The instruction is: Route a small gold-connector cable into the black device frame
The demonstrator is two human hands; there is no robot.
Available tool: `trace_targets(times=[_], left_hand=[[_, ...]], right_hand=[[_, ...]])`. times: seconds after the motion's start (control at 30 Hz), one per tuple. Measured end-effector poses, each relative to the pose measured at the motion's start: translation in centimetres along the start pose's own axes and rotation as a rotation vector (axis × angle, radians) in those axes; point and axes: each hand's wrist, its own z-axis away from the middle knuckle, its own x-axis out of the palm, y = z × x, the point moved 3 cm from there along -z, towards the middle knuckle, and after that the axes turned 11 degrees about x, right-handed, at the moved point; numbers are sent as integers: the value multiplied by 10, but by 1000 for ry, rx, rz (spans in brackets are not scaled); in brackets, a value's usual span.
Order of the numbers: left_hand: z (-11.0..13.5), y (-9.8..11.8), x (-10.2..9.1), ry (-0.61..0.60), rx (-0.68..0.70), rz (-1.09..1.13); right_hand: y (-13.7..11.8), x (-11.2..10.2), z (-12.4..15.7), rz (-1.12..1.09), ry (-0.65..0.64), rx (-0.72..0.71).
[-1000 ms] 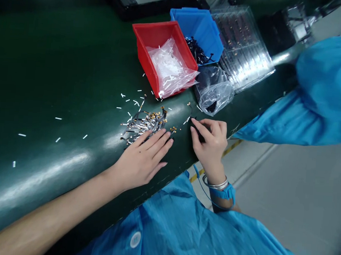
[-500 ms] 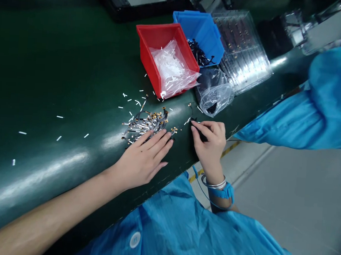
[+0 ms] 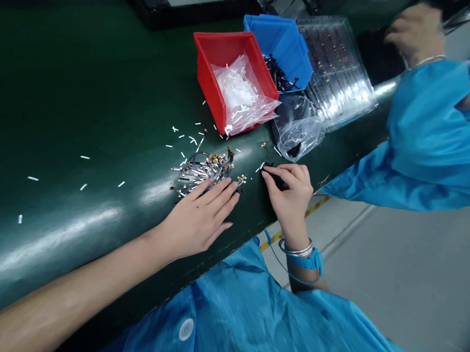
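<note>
My left hand (image 3: 203, 216) lies flat, fingers stretched out, on the near edge of a pile of thin grey-and-black flex cables (image 3: 203, 171) with gold connector ends. To its right, my right hand (image 3: 291, 195) is closed, thumb and forefinger pinched together low over the table. Small dark and white bits (image 3: 264, 166) lie right at those fingertips; whatever sits in the pinch is too small to make out. A few loose gold connector ends (image 3: 241, 179) lie between the two hands. A blue strap and metal bangles circle my right wrist.
Behind the pile stand a red bin (image 3: 212, 81) with a plastic bag of white strips (image 3: 240, 91) and a blue bin (image 3: 302, 52) with black parts. A clear bag (image 3: 301, 135) and clear trays (image 3: 340, 81) sit rightward. White strips dot the green table (image 3: 84, 98). A co-worker's sleeve (image 3: 428, 140) reaches in.
The co-worker's arm at right has swung forward, its hand now over the table's far right. The view has shifted slightly; my two hands stay almost in place.
</note>
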Motion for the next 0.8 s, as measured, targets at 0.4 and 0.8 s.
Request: trace_targets(times=[0.4,0.8], left_hand=[[1,-1,-1,-24,1,-3],[0,0,-1,-19,5,-33]], right_hand=[[-5,-5,-6,-13,-180,-45],[11,-19,4,-130,-174,-71]])
